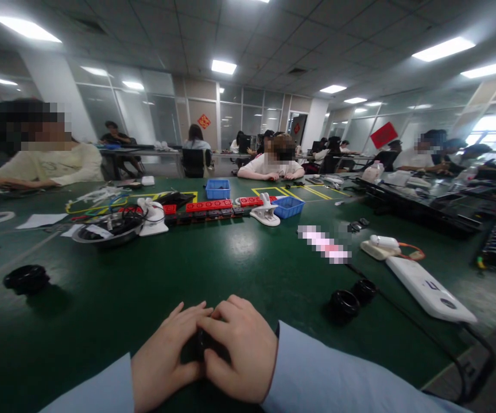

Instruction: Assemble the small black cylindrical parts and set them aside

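Both my hands meet low in the middle of the head view, around a small black part (201, 342) that they mostly hide; its kind cannot be made out. My left hand (166, 347) curves round its left side, with fingers extended forward and thumb near its base. From the right, my right hand (243, 347) bends its fingers over the part and closes its thumb towards it. On the table to the right sit two black ring-shaped parts, one nearer (344, 305) and one just behind (364, 291). A similar black ring-shaped part (26, 279) lies to the left.
The green table (248, 267) carries a metal bowl (110, 229) of cables, white clamp stands (266, 211), red strips (208, 205) and blue bins (289, 206). To the right lie a white power bank (431, 288) and a black cable (411, 321). A person (276, 160) sits opposite.
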The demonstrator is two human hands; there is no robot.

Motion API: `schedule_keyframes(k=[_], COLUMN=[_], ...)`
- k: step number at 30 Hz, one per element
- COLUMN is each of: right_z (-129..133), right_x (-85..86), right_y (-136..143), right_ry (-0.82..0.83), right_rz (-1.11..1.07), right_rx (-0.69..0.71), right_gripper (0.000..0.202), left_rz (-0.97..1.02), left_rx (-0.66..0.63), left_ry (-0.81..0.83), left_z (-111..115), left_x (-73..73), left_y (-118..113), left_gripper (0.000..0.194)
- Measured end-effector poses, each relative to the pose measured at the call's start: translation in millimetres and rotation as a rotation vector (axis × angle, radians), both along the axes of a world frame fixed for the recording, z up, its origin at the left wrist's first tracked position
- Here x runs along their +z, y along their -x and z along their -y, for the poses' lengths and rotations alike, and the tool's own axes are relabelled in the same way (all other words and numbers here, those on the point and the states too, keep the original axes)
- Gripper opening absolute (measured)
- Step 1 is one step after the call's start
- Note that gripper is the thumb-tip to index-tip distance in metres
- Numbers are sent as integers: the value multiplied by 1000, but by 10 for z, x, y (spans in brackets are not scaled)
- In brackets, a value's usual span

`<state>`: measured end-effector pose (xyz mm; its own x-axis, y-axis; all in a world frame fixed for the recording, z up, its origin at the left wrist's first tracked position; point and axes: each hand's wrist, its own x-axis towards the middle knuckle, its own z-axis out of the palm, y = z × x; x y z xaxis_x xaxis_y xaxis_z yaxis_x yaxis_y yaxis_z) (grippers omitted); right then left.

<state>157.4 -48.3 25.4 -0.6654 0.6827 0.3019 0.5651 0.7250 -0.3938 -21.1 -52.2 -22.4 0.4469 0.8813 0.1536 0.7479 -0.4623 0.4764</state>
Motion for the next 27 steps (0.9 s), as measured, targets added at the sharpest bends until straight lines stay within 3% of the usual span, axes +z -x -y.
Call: schedule_keyframes(k=[8, 13, 19, 23, 27], right_z=[-10, 20, 35, 29, 21], right_x=[-20, -124, -266, -302, -219], right_y=[-6, 34, 74, 77, 54], right_ry=[-107, -138, -210, -222, -200], right_rz=[-5, -11, -83, -105, -39], right_rx=[113, 249, 311, 289, 207], right_gripper=[30, 31, 33, 36, 39], left_rz=[-9, -22, 24, 70, 73], left_rx=[3, -12, 9, 40, 46], left_ry=[-13, 9, 24, 47, 28], left_z=[-25, -22, 11, 8, -43], left_x=[1, 80, 93, 92, 39], left_y=[1, -47, -51, -52, -7], left_gripper=[57, 41, 31, 32, 28])
